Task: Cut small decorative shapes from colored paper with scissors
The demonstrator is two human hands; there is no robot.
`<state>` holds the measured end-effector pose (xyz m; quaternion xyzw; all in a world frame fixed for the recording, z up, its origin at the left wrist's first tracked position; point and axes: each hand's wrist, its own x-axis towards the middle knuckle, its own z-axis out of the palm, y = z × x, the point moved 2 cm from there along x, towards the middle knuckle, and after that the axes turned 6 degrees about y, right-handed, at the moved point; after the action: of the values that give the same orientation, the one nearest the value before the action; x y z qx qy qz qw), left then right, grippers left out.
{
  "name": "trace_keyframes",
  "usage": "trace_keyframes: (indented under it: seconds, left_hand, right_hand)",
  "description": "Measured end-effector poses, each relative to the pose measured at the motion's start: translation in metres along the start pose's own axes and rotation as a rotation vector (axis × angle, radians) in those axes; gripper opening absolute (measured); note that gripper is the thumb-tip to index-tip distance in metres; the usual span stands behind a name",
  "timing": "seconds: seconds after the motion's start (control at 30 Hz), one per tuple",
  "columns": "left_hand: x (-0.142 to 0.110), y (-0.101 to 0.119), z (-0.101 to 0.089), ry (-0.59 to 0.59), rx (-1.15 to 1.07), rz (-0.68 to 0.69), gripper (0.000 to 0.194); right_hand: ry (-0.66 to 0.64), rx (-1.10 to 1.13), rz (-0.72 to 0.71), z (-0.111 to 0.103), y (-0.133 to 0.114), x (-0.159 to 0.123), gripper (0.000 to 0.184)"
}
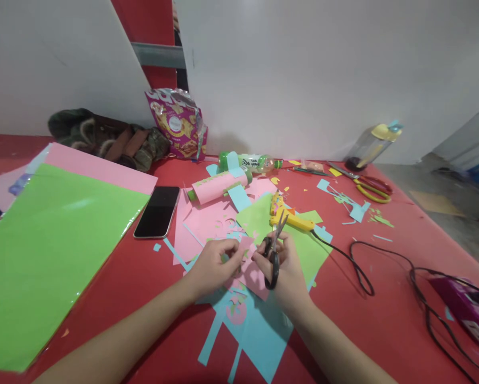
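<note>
My left hand [217, 266] pinches a small piece of pink paper [245, 245] between thumb and fingers. Black-handled scissors [275, 261] are gripped in my right hand [289, 269], their blades pointing up and away from me. The right thumb and fingertip are close to the pink piece; whether they touch it I cannot tell. Beneath both hands lie pink, green and blue paper sheets [271, 336] strewn with cut scraps. Just beyond my right hand rests a yellow glue gun [297, 220] with a black cord.
A phone [157, 212] and a stack of green and pink sheets [59, 234] lie left. Behind are a pink-wrapped bottle [219, 186], a green bottle [251, 161] and a snack bag [179, 122]. To the right are large scissors [371, 186], a tumbler [373, 146] and a purple power strip [465, 309].
</note>
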<state>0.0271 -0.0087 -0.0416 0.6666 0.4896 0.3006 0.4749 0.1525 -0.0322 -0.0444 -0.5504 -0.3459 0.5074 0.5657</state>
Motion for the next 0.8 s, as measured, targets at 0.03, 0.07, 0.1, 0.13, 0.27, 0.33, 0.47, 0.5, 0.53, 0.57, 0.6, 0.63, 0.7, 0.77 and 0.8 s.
trace_keyframes:
  seconds: [0.03,0.07,0.1,0.13,0.27,0.33,0.47,0.5,0.53,0.57,0.6,0.63,0.7,0.77,0.8]
  left_hand:
    - [0.0,0.001,-0.001,0.01,0.0,-0.007,0.028]
    - [0.001,0.002,-0.002,0.032,0.009,0.001,0.028]
    - [0.001,0.003,-0.004,0.061,0.022,0.02,0.028]
    - [0.002,0.004,-0.006,0.089,0.032,0.045,0.028]
    - [0.006,0.008,-0.015,0.167,0.04,0.091,0.029]
    - [0.008,0.01,-0.02,0.203,0.026,0.112,0.029]
    - [0.013,0.019,-0.028,0.247,0.004,0.151,0.027]
    - [0.015,0.022,-0.029,0.248,0.007,0.159,0.026]
    - [0.017,0.025,-0.03,0.249,0.016,0.171,0.025]
    - [0.018,0.029,-0.031,0.247,0.032,0.188,0.025]
    - [0.02,0.033,-0.031,0.244,0.052,0.208,0.026]
    - [0.021,0.037,-0.031,0.241,0.084,0.229,0.025]
    - [0.023,0.043,-0.031,0.215,0.143,0.251,0.026]
    - [0.024,0.046,-0.031,0.192,0.204,0.262,0.027]
    - [0.023,0.046,-0.031,0.178,0.229,0.266,0.027]
  right_hand:
    - [-0.016,-0.011,0.02,0.001,0.0,-0.001,0.034]
    - [-0.033,-0.017,0.04,0.002,0.001,-0.001,0.034]
    - [-0.047,-0.017,0.062,0.002,0.001,-0.002,0.034]
    - [-0.06,-0.011,0.081,0.003,0.002,-0.003,0.033]
    - [-0.134,0.043,0.102,0.004,0.003,-0.003,0.037]
    - [-0.164,0.069,0.095,0.004,0.004,-0.003,0.041]
    - [-0.252,0.105,0.071,0.005,0.006,-0.003,0.046]
    - [-0.28,0.117,0.064,0.005,0.006,-0.003,0.047]
    - [-0.303,0.117,0.064,0.005,0.007,-0.004,0.049]
    - [-0.33,0.109,0.066,0.004,0.007,-0.004,0.049]
    - [-0.356,0.104,0.062,0.004,0.007,-0.005,0.049]
    - [-0.383,0.096,0.057,0.003,0.006,-0.005,0.049]
    - [-0.435,0.086,0.041,0.002,0.003,-0.006,0.049]
    - [-0.472,0.08,0.038,0.002,0.0,-0.008,0.048]
    - [-0.479,0.084,0.044,0.002,-0.001,-0.008,0.047]
